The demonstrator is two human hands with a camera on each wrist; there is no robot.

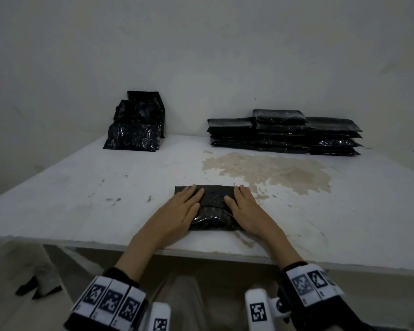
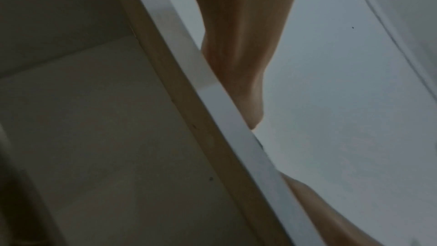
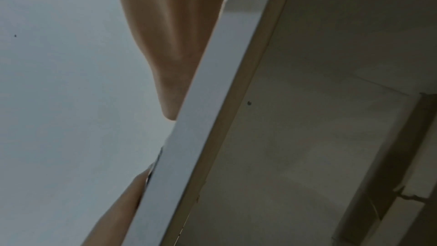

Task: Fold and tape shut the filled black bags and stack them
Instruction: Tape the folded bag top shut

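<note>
Left hand (image 1: pixel 184 206) and right hand (image 1: pixel 245 206) are pressing flat, fingers straight, on the filled black bag (image 1: pixel 213 211); likely soft, slippery, shifting; pinching its flat top flap is looking best.

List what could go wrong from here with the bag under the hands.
1. Both hands, left and right, only press flat on the bag; no tape shows, so the fold may spring open if they lift.
2. The bag lies near the table's front edge and could slide off.
3. The brown stain beside it might soil it.
</note>
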